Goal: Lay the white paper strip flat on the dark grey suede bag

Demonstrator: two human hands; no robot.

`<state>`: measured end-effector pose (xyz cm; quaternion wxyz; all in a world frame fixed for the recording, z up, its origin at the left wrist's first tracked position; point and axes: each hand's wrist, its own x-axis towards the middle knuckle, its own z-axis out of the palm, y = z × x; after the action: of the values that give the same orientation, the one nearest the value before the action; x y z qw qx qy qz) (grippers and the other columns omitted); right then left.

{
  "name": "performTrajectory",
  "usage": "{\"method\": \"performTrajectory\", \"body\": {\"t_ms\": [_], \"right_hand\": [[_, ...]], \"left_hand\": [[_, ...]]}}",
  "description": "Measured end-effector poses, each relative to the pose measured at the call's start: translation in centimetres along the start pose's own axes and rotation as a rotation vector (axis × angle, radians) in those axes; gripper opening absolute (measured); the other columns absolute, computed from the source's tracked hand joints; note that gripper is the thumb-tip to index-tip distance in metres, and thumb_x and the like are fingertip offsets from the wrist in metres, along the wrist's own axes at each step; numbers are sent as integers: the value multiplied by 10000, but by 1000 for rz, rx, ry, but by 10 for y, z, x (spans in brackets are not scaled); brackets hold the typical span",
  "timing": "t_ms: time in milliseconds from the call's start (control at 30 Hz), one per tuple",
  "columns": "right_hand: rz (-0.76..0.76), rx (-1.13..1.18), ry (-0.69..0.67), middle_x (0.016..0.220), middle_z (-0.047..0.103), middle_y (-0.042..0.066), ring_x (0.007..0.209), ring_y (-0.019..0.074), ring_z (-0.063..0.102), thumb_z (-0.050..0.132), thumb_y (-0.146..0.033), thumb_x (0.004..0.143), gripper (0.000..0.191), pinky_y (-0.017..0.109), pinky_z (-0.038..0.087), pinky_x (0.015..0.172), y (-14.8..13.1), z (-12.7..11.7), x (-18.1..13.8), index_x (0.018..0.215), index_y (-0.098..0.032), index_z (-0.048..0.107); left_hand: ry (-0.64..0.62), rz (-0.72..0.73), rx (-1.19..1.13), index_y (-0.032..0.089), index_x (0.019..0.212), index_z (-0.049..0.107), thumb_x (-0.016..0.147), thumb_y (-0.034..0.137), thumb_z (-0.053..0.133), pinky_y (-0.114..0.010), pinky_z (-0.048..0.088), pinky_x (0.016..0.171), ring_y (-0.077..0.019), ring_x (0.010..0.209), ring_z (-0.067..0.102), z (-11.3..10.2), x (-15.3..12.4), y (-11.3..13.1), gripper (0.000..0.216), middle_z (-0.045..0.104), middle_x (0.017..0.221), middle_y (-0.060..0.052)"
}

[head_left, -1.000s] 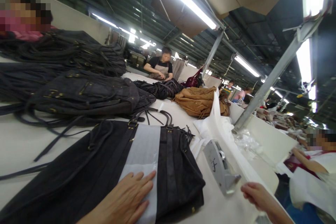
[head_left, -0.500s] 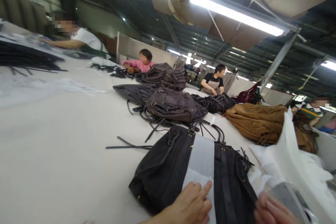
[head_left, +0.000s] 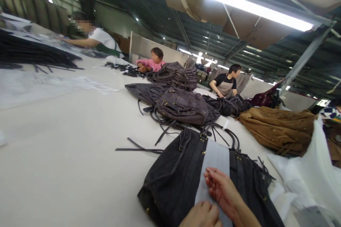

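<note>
Your right hand [head_left: 222, 189] lay flat and loose on the white strip [head_left: 214, 165] across the dark bag [head_left: 176, 177]; your left hand [head_left: 202, 215], curled loosely, touched the strip's near end, gripping nothing.

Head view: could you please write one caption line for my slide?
Both hands, left hand and right hand, rest on the white strip across a dark suede bag on a white table.
</note>
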<state>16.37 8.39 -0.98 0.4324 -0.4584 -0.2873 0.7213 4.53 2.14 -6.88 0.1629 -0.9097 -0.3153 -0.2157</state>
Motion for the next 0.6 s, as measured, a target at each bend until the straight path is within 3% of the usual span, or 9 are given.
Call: {"method": "performTrajectory", "body": {"t_ms": [333,500,600], "right_hand": [[13,-7,-4,880,701,25,692,101,645,872,-346,597,463,145,439,463,0,-2,10,943,-170,619],[-23,-107,25,850,708,25,677,93,631,844,-396,635,472,132,397,448,5,-1,11,984,-166,625],[-51,-147,38,836,714,34,674,99,623,846,-408,622,491,137,376,446,10,-2,14,987,-160,632]], "left_hand": [[42,32,-22,209,756,612,882,301,649,-326,403,687,-193,705,501,-11,5,-9,161,590,751,-11],[58,49,4,245,796,659,917,337,601,-519,367,967,-215,744,535,-10,5,-12,163,579,707,12],[5,71,-27,240,850,680,938,336,567,-548,354,1005,-239,875,561,-17,8,-16,173,621,819,-18]]}}
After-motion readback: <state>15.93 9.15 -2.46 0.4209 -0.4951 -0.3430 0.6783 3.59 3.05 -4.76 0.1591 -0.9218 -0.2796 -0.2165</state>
